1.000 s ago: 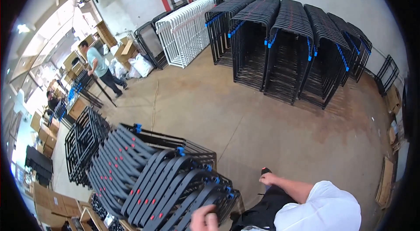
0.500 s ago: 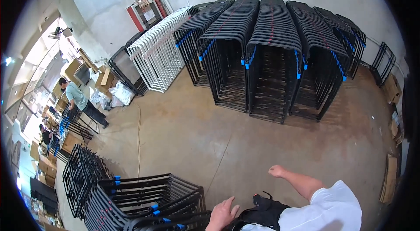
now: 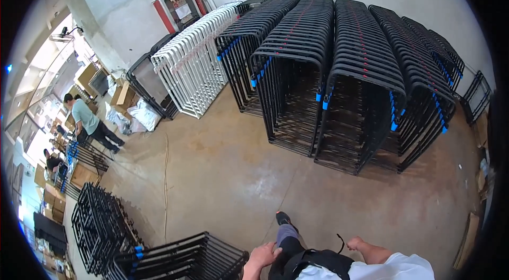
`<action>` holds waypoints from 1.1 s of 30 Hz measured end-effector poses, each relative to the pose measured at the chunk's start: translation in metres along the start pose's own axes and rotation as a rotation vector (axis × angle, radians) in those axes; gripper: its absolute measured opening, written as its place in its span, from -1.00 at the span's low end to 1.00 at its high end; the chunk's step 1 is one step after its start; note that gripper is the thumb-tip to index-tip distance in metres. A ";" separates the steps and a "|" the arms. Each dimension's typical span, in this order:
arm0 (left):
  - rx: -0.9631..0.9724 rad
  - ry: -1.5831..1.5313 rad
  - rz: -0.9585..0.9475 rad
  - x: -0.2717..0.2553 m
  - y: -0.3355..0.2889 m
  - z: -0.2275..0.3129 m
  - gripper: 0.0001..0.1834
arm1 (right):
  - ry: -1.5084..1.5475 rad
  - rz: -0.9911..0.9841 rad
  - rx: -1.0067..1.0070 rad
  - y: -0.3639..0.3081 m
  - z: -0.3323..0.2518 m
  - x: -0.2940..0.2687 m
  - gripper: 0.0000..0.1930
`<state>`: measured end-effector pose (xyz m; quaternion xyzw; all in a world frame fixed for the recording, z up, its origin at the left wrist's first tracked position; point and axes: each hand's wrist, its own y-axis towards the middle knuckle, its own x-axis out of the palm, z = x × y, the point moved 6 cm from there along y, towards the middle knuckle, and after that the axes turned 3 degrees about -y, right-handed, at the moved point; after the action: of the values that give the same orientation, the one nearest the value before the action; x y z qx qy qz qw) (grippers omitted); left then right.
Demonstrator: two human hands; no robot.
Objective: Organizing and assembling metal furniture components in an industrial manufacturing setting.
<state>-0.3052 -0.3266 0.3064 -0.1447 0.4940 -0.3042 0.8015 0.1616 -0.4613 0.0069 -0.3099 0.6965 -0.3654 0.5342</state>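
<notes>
My left hand [image 3: 264, 254] hangs by my left thigh, empty, its fingers loosely bent and the thumb apart. It is nearest to the nested black metal frames [image 3: 175, 259] at the lower left, without touching them. On the other side, my right hand [image 3: 357, 244] is curled closed beside my hip, and nothing shows in it. A black waist pouch [image 3: 321, 263] with a loose strap end sits between my hands. One of my feet, in a dark shoe [image 3: 284, 218], is stretched forward on the floor.
Long rows of black frames [image 3: 366, 68] with blue clips stand ahead, beside white frames [image 3: 196, 57]. More black frames [image 3: 98, 227] are stacked at left. White bags [image 3: 143, 114], a co-worker [image 3: 89, 121] and another person [image 3: 54, 162] are farther left. A cord [image 3: 166, 184] crosses the floor.
The standing rows of frames look nearer, and the view has shifted. My right arm has swung back toward my hip, and my foot has come into view.
</notes>
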 end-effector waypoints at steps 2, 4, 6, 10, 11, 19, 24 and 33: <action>0.004 0.038 -0.038 -0.043 0.049 -0.007 -0.26 | 0.292 -0.046 0.185 0.009 -0.014 -0.038 -0.69; 0.031 0.084 -0.060 -0.098 0.104 -0.008 -0.28 | 0.176 -0.083 0.142 0.029 -0.025 -0.071 -0.64; 0.051 0.134 -0.047 -0.150 0.150 -0.002 -0.33 | 0.181 -0.051 0.143 0.040 -0.054 -0.153 -0.63; 0.184 0.037 0.096 -0.261 0.234 0.010 -0.37 | 0.544 0.381 0.128 0.094 -0.104 -0.308 -0.66; 0.174 0.091 0.137 -0.287 0.247 0.012 -0.39 | 0.722 0.362 0.154 0.086 -0.139 -0.366 -0.67; 0.177 -0.071 0.121 -0.374 0.393 -0.003 -0.37 | 1.082 0.264 -0.084 0.183 -0.254 -0.590 -0.57; -0.028 -0.311 0.056 -0.419 0.455 -0.062 -0.38 | 1.070 0.046 -0.325 0.238 -0.352 -0.712 -0.53; -0.050 -1.209 0.481 -0.648 0.648 -0.140 -0.44 | 0.979 -0.202 -0.895 0.192 -0.522 -0.930 -0.51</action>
<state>-0.4173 0.5926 0.3518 -0.1943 -0.0186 0.0303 0.9803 -0.1320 0.4993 0.4116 -0.3636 0.9104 -0.1879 -0.0602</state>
